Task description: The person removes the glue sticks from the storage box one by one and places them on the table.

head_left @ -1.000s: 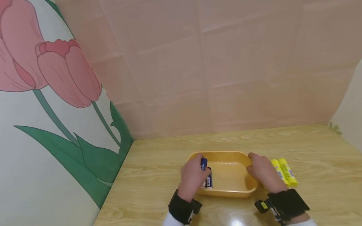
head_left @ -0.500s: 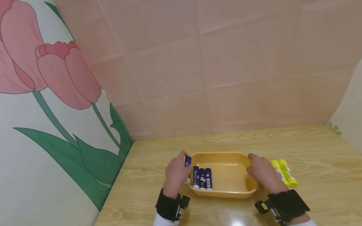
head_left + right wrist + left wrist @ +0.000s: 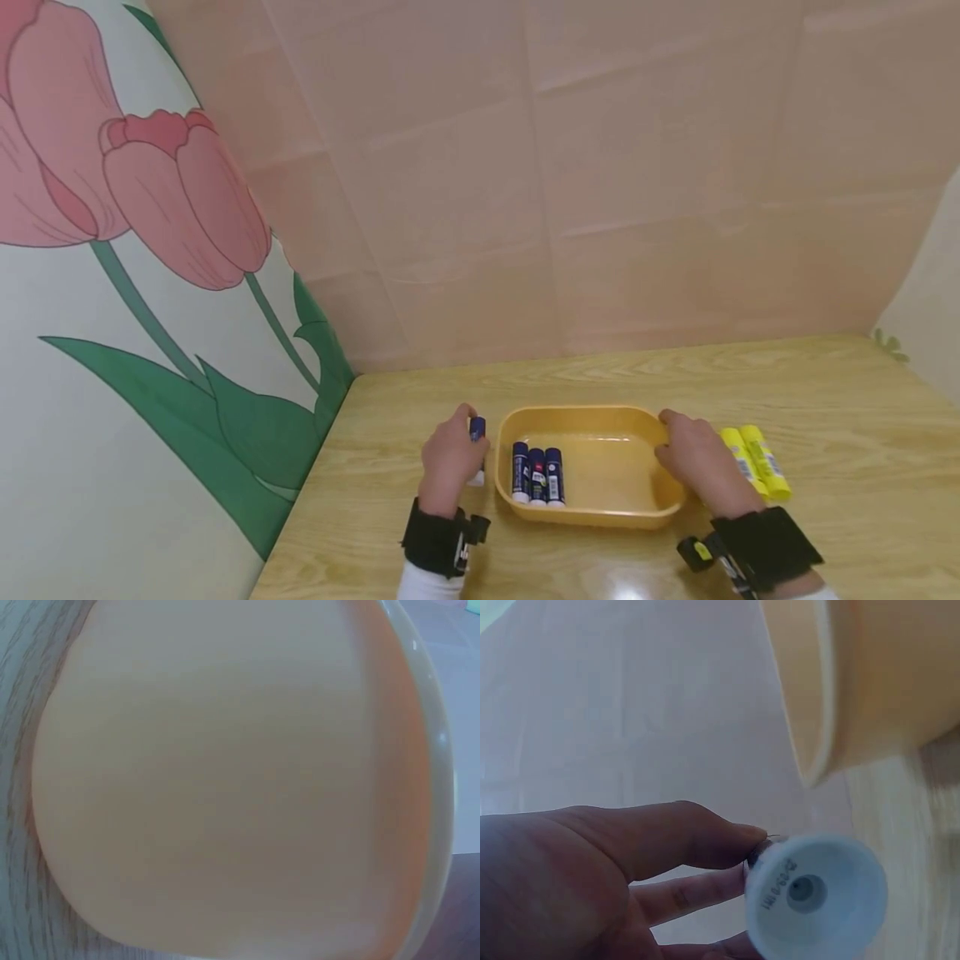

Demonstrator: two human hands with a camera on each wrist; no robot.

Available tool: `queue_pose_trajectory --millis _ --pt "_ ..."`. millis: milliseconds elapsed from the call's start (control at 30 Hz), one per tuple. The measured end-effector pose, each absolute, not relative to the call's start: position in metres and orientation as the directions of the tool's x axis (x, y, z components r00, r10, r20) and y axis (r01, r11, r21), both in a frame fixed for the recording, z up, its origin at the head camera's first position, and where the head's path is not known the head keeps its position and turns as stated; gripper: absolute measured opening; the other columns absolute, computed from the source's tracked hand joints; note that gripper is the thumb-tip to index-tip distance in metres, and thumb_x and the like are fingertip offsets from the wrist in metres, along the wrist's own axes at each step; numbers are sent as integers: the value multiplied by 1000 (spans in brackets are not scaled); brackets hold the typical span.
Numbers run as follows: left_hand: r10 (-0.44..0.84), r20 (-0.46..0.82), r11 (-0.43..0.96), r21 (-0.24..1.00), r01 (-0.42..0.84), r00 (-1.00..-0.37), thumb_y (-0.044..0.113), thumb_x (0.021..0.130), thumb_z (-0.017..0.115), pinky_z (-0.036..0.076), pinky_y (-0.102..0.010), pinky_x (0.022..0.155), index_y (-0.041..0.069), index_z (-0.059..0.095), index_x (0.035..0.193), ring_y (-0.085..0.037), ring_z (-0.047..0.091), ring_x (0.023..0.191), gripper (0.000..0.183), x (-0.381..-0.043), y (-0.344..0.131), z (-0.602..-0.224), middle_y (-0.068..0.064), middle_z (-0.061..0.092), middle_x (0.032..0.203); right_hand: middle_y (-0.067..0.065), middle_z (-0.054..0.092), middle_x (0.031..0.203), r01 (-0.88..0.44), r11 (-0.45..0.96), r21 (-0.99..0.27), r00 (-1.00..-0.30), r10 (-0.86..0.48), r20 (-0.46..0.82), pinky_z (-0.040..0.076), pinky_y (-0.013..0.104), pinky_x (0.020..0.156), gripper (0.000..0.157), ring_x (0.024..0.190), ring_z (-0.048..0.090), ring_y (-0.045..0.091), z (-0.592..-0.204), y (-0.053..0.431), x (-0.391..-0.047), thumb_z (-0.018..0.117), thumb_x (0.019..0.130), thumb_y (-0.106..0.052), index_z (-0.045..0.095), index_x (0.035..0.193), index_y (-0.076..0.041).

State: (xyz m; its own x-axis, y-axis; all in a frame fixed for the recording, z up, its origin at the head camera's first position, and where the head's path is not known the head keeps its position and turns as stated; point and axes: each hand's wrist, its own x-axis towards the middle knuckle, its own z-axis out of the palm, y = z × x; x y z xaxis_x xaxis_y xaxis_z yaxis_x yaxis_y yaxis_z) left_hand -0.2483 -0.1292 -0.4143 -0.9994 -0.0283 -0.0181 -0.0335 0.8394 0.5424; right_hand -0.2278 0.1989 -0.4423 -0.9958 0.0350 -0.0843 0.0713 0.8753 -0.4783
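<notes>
Left of the shallow orange plastic tray [image 3: 592,518], my left hand [image 3: 450,454] pinches a glue stick [image 3: 477,429] with a dark blue cap and white base. Up close in the left wrist view, the round white base of that glue stick [image 3: 817,900] faces the camera, with the thumb and fingers at its far side. Three more blue glue sticks [image 3: 537,475] lie side by side in the tray's left part. My right hand [image 3: 697,454] grips the tray's right rim, its thumb and index finger over the edge. The tray wall fills most of the right wrist view, hiding that hand.
Two yellow glue sticks [image 3: 753,462] lie side by side on the wood-patterned table [image 3: 405,408], just right of the right hand. A pinkish sheet [image 3: 540,183] covers the wall behind. A wall with painted tulips [image 3: 183,200] stands at the left.
My left hand has carried the blue glue stick leftward, out from over the tray and past its left rim. My right hand has stayed on the tray.
</notes>
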Motion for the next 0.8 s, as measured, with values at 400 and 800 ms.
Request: queue_pose_trajectory --millis 400,800 --pt "2 -87 851 523 -44 -996 17 92 67 51 -44 72 11 58 126 -26 60 79 36 -260 -135 -436 -17 68 108 41 54 118 71 876 -477 -996 38 -79 51 51 78 55 88 55 36 -442 199 -228 62 89 -6 42 134 19" --pt "4 -81 858 513 -38 -997 13 86 68 50 -48 75 9 61 117 -28 61 80 33 -266 -134 -459 -14 68 99 41 53 122 92 872 -480 -994 52 -96 50 52 80 56 90 54 37 -443 199 -228 62 90 -7 41 136 18"
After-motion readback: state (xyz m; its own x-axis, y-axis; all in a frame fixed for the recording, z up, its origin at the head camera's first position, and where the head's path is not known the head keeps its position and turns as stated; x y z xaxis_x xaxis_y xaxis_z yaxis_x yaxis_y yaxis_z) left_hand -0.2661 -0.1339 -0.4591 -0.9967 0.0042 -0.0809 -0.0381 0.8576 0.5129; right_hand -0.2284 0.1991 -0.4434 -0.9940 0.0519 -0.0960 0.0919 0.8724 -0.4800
